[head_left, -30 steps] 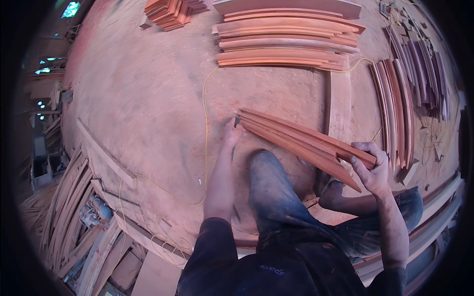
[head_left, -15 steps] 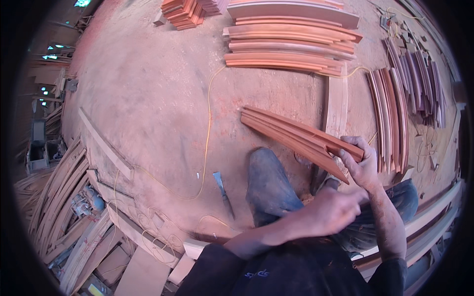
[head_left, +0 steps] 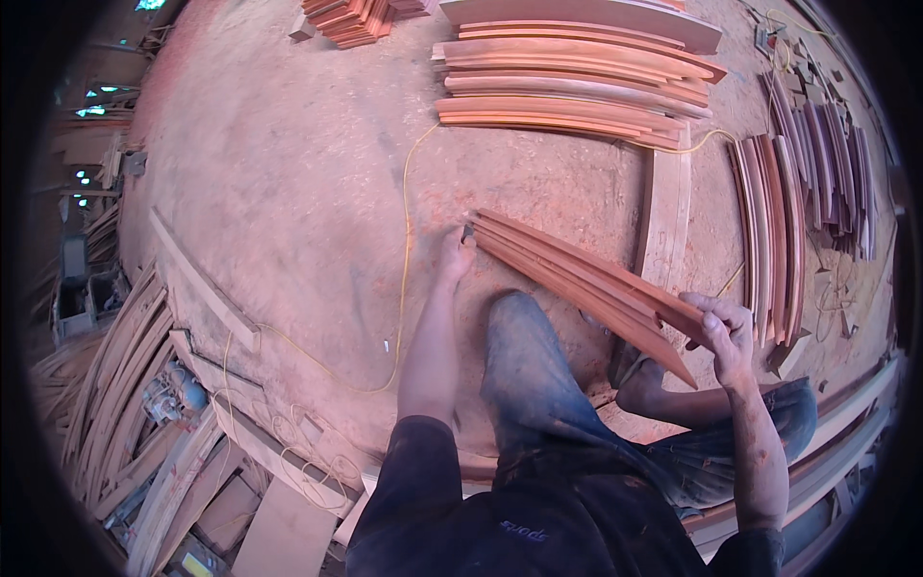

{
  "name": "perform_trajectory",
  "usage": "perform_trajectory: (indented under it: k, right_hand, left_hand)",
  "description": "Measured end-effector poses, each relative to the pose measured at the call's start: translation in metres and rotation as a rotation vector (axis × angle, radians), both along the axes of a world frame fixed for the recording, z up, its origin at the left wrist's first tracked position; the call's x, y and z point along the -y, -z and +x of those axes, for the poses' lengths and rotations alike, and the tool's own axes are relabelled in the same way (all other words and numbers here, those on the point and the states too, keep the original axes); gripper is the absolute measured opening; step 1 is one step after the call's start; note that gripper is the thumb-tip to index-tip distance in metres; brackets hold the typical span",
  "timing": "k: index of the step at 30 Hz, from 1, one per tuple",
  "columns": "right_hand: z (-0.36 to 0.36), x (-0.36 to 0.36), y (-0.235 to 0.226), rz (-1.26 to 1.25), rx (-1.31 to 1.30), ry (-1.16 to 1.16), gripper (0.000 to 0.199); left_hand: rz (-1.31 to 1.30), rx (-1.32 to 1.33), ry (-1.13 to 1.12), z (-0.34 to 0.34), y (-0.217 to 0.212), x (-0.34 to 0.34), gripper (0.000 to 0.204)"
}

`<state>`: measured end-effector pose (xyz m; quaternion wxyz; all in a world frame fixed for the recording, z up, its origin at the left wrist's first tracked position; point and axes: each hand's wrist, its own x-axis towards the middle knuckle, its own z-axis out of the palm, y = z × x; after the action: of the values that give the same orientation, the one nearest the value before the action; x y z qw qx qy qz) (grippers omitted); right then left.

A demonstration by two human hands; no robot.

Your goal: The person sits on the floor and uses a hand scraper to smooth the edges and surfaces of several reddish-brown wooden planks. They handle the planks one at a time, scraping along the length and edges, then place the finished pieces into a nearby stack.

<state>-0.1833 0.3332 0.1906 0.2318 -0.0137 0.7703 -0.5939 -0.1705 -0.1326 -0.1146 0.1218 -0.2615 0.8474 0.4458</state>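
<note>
A long reddish-brown wooden moulding (head_left: 577,281) with grooves along its length lies slanted in front of my knees. My right hand (head_left: 728,337) is closed around its near right end. At the opposite end is my left hand (head_left: 457,256), its fingers bent together beside the wood. A small dark bit shows at those fingertips, but I cannot make out what it is. My left forearm covers most of the flat-bladed scraper on the floor.
Stacked curved wooden strips (head_left: 577,82) lie beyond the moulding. More strips (head_left: 769,236) stand in rows at the right. A yellow cord (head_left: 408,212) runs across the dusty floor. A plank (head_left: 205,279) and piled offcuts (head_left: 111,385) are at the left.
My left hand has swung from beside my right hand out to the moulding's far left end. The right hand keeps its hold, and its end has shifted slightly nearer to me.
</note>
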Motion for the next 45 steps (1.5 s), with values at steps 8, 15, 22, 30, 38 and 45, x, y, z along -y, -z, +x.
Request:
perform_trajectory:
  k: [8,15,22,30,38,45]
  right_hand:
    - [0.002,0.006,-0.003,0.050,-0.007,0.003,0.033]
    - [0.011,0.015,-0.007,0.005,0.041,0.023,0.035]
    - [0.011,0.011,-0.006,-0.056,0.143,0.036,0.040]
    - [0.007,-0.002,0.004,-0.053,0.143,0.046,0.038]
    - [0.006,-0.006,0.007,-0.073,0.131,0.060,0.040]
    - [0.008,-0.010,0.009,-0.039,0.089,-0.036,0.040]
  left_hand:
    - [-0.163,-0.309,0.144,0.017,-0.059,-0.054,0.020]
    - [-0.011,-0.380,0.275,0.071,-0.264,-0.223,0.021]
    - [0.350,-0.021,0.029,0.061,-0.278,-0.206,0.020]
    - [-0.031,-0.044,-0.129,0.002,-0.031,-0.015,0.019]
    - [-0.264,-0.233,0.083,-0.007,-0.040,-0.030,0.022]
    - [-0.084,-0.176,0.172,0.021,-0.076,-0.056,0.021]
